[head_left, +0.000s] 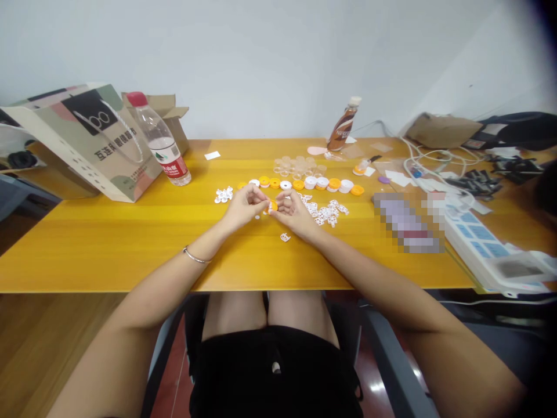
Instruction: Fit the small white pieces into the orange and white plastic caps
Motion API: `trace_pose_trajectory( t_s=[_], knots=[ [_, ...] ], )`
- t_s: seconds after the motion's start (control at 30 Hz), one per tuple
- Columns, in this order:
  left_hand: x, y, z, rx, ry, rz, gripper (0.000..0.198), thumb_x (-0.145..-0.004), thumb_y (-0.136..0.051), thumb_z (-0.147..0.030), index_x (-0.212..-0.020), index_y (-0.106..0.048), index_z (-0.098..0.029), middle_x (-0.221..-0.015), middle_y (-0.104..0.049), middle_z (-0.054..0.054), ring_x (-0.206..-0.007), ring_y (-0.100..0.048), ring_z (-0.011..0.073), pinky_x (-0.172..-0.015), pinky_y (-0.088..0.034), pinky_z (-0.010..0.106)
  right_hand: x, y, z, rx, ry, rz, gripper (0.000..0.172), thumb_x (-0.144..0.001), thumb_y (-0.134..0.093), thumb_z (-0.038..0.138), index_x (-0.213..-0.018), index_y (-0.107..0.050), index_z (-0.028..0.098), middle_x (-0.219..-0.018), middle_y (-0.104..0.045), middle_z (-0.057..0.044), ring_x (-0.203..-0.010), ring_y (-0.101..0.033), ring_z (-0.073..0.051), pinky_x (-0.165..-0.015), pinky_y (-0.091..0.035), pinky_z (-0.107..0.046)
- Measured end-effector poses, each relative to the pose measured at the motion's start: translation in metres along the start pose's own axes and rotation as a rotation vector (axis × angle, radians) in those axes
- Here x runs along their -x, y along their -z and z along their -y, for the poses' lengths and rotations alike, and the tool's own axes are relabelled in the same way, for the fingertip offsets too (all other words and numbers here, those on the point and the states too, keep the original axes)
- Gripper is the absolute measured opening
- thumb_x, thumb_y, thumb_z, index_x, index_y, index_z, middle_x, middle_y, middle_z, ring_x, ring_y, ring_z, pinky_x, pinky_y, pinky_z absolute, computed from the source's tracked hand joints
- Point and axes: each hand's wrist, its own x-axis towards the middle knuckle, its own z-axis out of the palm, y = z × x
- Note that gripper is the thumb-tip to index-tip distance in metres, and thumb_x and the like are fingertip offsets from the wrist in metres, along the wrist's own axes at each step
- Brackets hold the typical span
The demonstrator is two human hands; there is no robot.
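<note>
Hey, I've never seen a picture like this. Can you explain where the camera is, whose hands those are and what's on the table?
There is no machine here: one camera worn on a person's head looks forward and down, so their own arms reach in from the bottom. The left hand, with a bracelet on its wrist, and the right hand meet over a yellow table and pinch a small orange disc between their fingertips. Behind them runs a row of orange and white discs, with small clear cups beyond. Little white pieces lie scattered right of the hands, a smaller heap to the left. Farther back are a water bottle, a paper bag and a brown drink bottle. A power strip and cables lie on the right.
</note>
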Motion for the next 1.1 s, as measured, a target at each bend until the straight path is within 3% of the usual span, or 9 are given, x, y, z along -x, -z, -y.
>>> trace_pose_trajectory(
  t_s=[0.47, 0.7, 0.9, 1.1],
  knots=[
    [0.0041, -0.0055, -0.007, -0.038, 0.002, 0.01, 0.024, -0.066, -0.071, -0.017, -0.072, -0.047, -0.015, -0.071, -0.064, 0.0, -0.054, -0.057, 0.0059, -0.05, -0.044, 0.018, 0.0015, -0.0003, 0.0025, -0.004, -0.005, -0.028, 0.048, -0.062, -0.077, 0.04, -0.087, -0.039, 0.025, -0.071, -0.054, 0.007, -0.066, -0.054, -0.009, -0.07, -0.044, -0.026],
    [0.0025, -0.0013, -0.0018, -0.028, 0.026, 0.045, 0.026, -0.064, -0.074, -0.022, -0.075, -0.051, -0.015, -0.064, -0.061, -0.002, -0.054, -0.056, 0.0075, -0.051, -0.044, 0.019, 0.0002, 0.0019, 0.0003, -0.023, -0.024, -0.025, 0.045, -0.06, -0.079, 0.035, -0.084, -0.042, 0.024, -0.071, -0.055, 0.007, -0.066, -0.055, -0.009, -0.069, -0.044, -0.025],
    [0.0004, 0.0022, -0.0038, -0.029, 0.035, 0.018, 0.017, -0.066, -0.073, -0.026, -0.073, -0.062, -0.014, -0.072, -0.067, 0.001, -0.065, -0.06, 0.009, -0.064, -0.047, 0.022, -0.0011, 0.0041, -0.0012, -0.084, -0.1, 0.001, 0.046, -0.06, -0.08, 0.036, -0.09, -0.048, 0.022, -0.072, -0.062, 0.005, -0.071, -0.062, -0.012, -0.075, -0.047, -0.03],
    [-0.0001, 0.0033, -0.0069, -0.022, 0.072, 0.027, 0.017, -0.064, -0.074, -0.024, -0.074, -0.065, -0.013, -0.072, -0.067, 0.002, -0.064, -0.059, 0.0095, -0.065, -0.047, 0.023, -0.0005, 0.0019, 0.0027, -0.063, -0.067, -0.004, 0.043, -0.06, -0.08, 0.034, -0.09, -0.052, 0.023, -0.076, -0.063, 0.004, -0.074, -0.062, -0.012, -0.079, -0.048, -0.031]
  ],
)
